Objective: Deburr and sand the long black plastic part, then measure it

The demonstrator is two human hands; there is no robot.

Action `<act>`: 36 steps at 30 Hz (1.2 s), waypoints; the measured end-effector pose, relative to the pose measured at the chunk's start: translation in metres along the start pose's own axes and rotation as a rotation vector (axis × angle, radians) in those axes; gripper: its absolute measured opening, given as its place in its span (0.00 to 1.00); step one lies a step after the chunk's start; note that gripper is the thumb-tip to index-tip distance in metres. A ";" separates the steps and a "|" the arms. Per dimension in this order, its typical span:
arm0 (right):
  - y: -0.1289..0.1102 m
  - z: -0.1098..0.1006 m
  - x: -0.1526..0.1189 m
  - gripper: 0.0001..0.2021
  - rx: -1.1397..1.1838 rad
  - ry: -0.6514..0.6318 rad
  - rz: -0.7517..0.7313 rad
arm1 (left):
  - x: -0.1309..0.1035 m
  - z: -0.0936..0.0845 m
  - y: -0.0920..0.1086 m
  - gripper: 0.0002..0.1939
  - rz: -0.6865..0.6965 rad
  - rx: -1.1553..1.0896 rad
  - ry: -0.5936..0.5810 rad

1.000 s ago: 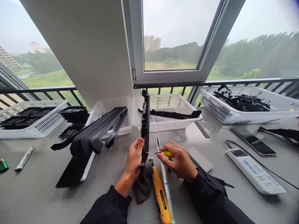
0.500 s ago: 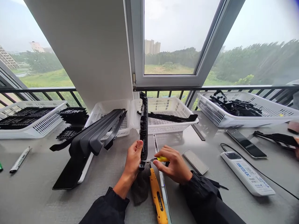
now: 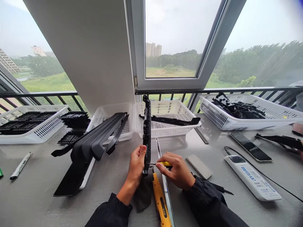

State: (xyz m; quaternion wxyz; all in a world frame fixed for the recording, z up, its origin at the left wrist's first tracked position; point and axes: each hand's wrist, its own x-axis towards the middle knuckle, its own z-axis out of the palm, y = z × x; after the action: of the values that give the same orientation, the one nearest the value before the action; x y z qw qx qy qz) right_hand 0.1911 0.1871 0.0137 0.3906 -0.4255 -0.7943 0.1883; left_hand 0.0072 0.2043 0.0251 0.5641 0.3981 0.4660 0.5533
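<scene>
Closed round the lower end of a long black plastic strip (image 3: pixel 147 129), my left hand (image 3: pixel 136 165) keeps it upright, thumb on its face. My right hand (image 3: pixel 177 170) is closed on a small yellow-handled tool (image 3: pixel 166 164), whose thin tip touches or nearly touches the strip's lower end. Beneath the hands lie a yellow utility knife (image 3: pixel 161 201), a metal ruler-like bar (image 3: pixel 168 197) and a dark cloth (image 3: pixel 142 195). Behind the strip, a white basket (image 3: pixel 165 130) has another long black part (image 3: pixel 174 120) across it.
Black curved strips (image 3: pixel 94 138) lean over a basket (image 3: pixel 126 135) on the left. A marker (image 3: pixel 20 166) lies far left. To the right are a pale phone-like slab (image 3: pixel 199 165), a dark phone (image 3: pixel 251 146), a white corded device (image 3: pixel 252 178) and another person's hand (image 3: pixel 297 128).
The yellow tool and my right hand have shifted slightly at the strip's lower end. The whole view has tilted a little; both holds are the same.
</scene>
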 end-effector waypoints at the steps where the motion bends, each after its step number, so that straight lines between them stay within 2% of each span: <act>1: 0.001 0.000 0.000 0.19 -0.011 0.017 0.007 | 0.000 0.000 0.000 0.37 0.006 0.004 0.002; 5: 0.006 -0.001 0.000 0.19 -0.036 0.071 0.057 | 0.000 0.001 0.000 0.38 0.013 0.021 0.003; 9: 0.007 -0.002 -0.002 0.17 -0.011 0.053 0.067 | -0.003 0.001 -0.002 0.38 -0.002 0.026 0.002; 15: -0.004 0.004 -0.002 0.13 0.025 -0.020 -0.047 | -0.002 -0.001 0.000 0.37 -0.004 0.014 -0.009; 20: -0.004 0.003 -0.002 0.11 0.044 -0.051 -0.094 | 0.001 -0.003 -0.005 0.38 -0.005 0.006 0.001; 24: -0.003 0.001 -0.005 0.11 0.073 -0.052 -0.092 | 0.001 -0.003 -0.007 0.37 -0.023 -0.017 0.010; 29: -0.006 0.003 -0.004 0.13 0.070 -0.060 -0.097 | -0.002 -0.001 0.001 0.36 -0.025 -0.053 0.007; 36: -0.003 0.004 -0.003 0.15 0.030 -0.066 -0.038 | 0.000 0.000 0.000 0.37 -0.051 -0.103 0.005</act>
State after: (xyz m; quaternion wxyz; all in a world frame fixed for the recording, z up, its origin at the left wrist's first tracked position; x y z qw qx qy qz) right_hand 0.1881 0.1828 0.0117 0.3741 -0.3982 -0.8117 0.2065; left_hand 0.0071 0.2040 0.0250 0.5965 0.3552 0.4484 0.5630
